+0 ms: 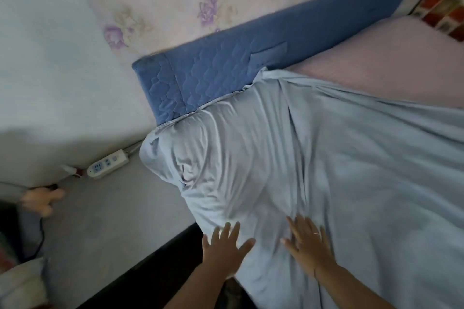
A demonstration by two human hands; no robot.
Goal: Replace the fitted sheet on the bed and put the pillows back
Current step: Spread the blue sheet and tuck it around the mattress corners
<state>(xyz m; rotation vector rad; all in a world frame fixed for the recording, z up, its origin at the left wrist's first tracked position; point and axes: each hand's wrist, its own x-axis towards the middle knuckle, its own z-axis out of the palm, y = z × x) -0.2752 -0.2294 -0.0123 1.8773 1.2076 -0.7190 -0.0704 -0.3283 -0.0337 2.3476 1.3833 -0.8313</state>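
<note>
Gripping nothing, the left hand and right hand press flat with spread fingers on the pale-blue fitted sheet, already hooked over the mattress corner beside the blue headboard; soft, light, stretchy fabric, probably best grasped at its elastic hem.

Counts: 1 pink mattress, bare along its headboard edge. 1 blue quilted headboard. 1 light-blue fitted sheet, pulled over 1 mattress corner at the headboard end. 2 hands: left hand and right hand, both flat on the sheet by the mattress's side edge. 1 ring, on the right hand. On the floor, far edge: 1 white power strip, 1 dark cable. 1 pale blurred bundle at the floor's near corner, kind unclear.
</note>
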